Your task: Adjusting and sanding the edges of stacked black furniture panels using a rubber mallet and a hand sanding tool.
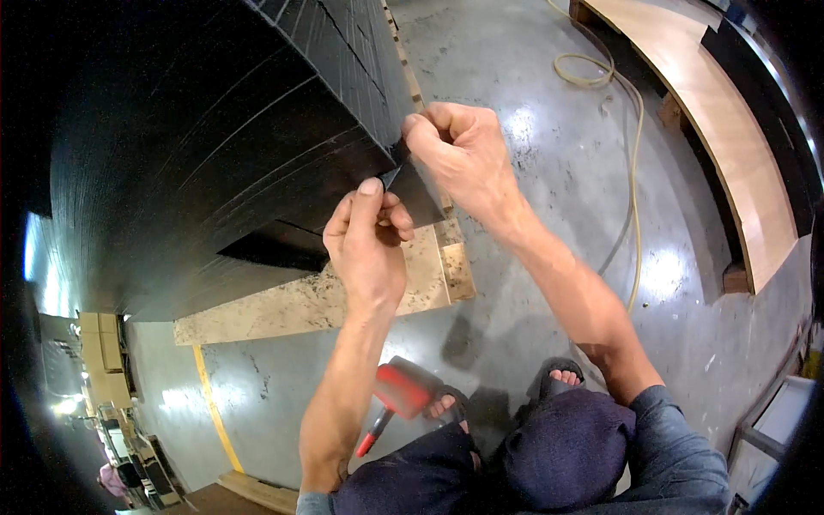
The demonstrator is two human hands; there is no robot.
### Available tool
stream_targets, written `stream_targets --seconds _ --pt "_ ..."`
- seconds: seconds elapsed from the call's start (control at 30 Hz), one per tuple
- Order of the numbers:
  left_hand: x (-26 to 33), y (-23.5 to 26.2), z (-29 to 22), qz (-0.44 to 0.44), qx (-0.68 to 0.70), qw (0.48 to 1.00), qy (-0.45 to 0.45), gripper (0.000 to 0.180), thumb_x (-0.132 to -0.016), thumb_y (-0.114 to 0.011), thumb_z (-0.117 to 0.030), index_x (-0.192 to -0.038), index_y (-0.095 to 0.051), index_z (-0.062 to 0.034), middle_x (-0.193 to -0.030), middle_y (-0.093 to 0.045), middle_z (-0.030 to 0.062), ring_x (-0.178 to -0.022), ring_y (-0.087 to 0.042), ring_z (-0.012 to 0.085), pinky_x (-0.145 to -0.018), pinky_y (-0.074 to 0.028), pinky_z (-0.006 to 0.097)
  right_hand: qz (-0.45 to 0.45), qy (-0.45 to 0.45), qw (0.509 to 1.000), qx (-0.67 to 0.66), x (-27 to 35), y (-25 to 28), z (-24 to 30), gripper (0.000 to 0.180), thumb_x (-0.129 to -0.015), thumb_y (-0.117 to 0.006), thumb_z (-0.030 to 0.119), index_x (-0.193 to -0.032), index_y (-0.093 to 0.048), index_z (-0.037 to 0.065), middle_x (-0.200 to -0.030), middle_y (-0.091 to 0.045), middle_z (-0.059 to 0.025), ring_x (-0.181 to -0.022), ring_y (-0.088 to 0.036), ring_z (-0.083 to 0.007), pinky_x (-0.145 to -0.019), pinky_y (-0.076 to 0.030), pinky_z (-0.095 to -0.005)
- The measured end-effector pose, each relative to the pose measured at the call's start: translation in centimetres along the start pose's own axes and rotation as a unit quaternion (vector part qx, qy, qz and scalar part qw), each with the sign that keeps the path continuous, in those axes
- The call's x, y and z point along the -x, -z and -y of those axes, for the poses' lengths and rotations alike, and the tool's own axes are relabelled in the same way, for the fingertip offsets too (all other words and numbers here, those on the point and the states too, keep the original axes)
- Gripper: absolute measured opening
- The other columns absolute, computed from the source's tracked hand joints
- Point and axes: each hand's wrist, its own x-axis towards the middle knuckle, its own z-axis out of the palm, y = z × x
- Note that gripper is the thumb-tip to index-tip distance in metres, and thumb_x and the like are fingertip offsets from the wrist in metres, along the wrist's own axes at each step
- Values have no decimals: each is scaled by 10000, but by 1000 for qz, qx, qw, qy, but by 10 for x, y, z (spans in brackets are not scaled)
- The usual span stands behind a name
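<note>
both hands work at the corner of a stack of black panels.

head view: the stack of black panels fills the upper left of the frame, resting on a pale board on the grey concrete floor. at centre, the right hand is closed, thumb and forefinger pinched on what looks like a thin dark strip or film at the stack's near corner. the left hand sits just below it, fingers curled, thumb up and pressed against the same corner edge. this reads as peeling or trimming edging at the corner; the next move seems to call for a steady pull along the edge while the left thumb braces. a red-handled tool lies by the sandalled feet at lower centre; a yellowish hose curls at upper right.
</note>
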Motion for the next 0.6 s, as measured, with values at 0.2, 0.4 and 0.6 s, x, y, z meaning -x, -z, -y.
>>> stream_targets --seconds 0.2,0.4,0.6 --pt "5 3 4 -14 -44 998 37 231 -929 -637 -148 -731 -614 -30 -606 -594 54 -503 -527 122 -470 -416 252 -35 -13 997 68 12 2 -25 372 -880 -608 214 -640 -494 -47 -541 -351 -63 -558 -351 -78 -486 -332 -316" --pt "11 8 7 4 -58 998 -10 237 -933 -626 -150 -728 -624 -30 -587 -584 39 -492 -523 101 -461 -406 232 -17 -92 991 -92 27 2 -14 419 -902 -613 250 -591 -496 -6 -530 -444 23 -554 -370 -65 -477 -316 -300" --pt "-4 6 -8 16 -14 1000 -19 241 -943 -614 -131 -725 -606 -28 -573 -566 47 -474 -495 114 -463 -388 241 15 -56 996 -67 8 -6 -6 416 -915 -607 274 -627 -556 -23 -521 -468 -33 -530 -418 -78 -481 -360 -299"
